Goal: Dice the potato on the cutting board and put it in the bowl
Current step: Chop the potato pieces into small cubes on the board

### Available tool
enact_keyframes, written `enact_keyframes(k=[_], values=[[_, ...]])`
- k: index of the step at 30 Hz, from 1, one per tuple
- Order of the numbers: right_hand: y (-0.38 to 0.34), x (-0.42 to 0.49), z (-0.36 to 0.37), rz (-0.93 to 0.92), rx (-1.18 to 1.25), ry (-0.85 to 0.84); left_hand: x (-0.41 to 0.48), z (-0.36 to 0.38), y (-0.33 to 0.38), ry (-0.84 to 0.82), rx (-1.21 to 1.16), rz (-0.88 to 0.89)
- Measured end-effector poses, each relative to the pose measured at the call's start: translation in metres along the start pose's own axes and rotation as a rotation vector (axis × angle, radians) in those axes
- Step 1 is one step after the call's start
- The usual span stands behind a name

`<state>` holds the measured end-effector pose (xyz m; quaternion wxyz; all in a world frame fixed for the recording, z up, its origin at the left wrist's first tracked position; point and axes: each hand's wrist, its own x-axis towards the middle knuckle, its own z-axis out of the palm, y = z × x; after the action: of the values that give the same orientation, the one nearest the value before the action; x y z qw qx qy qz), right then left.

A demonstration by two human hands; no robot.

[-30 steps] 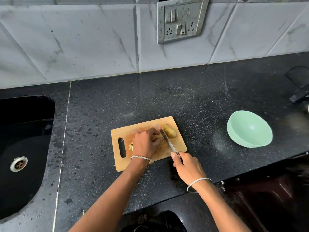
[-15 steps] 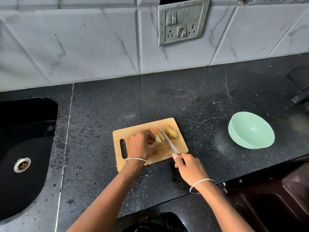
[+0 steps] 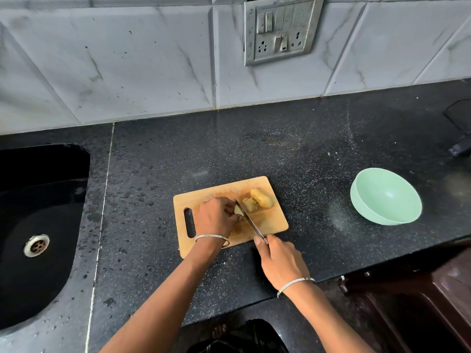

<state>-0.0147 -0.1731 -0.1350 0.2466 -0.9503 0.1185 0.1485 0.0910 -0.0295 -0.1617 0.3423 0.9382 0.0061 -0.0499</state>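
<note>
A wooden cutting board (image 3: 274,220) lies on the black counter. A potato piece (image 3: 262,198) with skin rests at its far right, with cut pale pieces (image 3: 249,204) beside it. My left hand (image 3: 216,216) curls over another potato piece (image 3: 238,210) on the board, mostly hiding it. My right hand (image 3: 281,261) grips a knife (image 3: 251,221) whose blade runs diagonally between the held piece and the cut pieces. A mint-green bowl (image 3: 386,197) stands tilted and empty to the right of the board.
A black sink (image 3: 35,225) with a metal drain is at the left. A switch and socket plate (image 3: 280,29) sits on the tiled wall. A dark object (image 3: 461,149) lies at the far right edge. The counter's front edge runs just below my right hand.
My left hand has shifted slightly left with its piece, and more cut potato shows to the right of the blade. The knife has kept its diagonal line on the board.
</note>
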Motion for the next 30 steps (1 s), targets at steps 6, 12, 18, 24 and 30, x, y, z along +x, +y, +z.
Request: enact_keyframes(k=[6,12,18,24,30], values=[[-0.001,-0.004,0.0,0.001,-0.069,0.03,0.0,-0.002,0.004,-0.025,-0.02,-0.017],[-0.001,-0.002,0.001,-0.013,-0.067,0.008,0.001,0.0,0.003,-0.013,-0.051,-0.038],[0.001,0.004,-0.006,-0.02,-0.1,0.005,0.002,0.002,0.006,-0.01,-0.088,-0.076],[0.002,0.007,-0.009,-0.048,-0.164,0.042,0.001,0.006,0.005,-0.006,-0.153,-0.124],[-0.003,0.008,-0.006,-0.012,-0.153,-0.001,0.002,0.007,0.005,-0.006,-0.19,-0.155]])
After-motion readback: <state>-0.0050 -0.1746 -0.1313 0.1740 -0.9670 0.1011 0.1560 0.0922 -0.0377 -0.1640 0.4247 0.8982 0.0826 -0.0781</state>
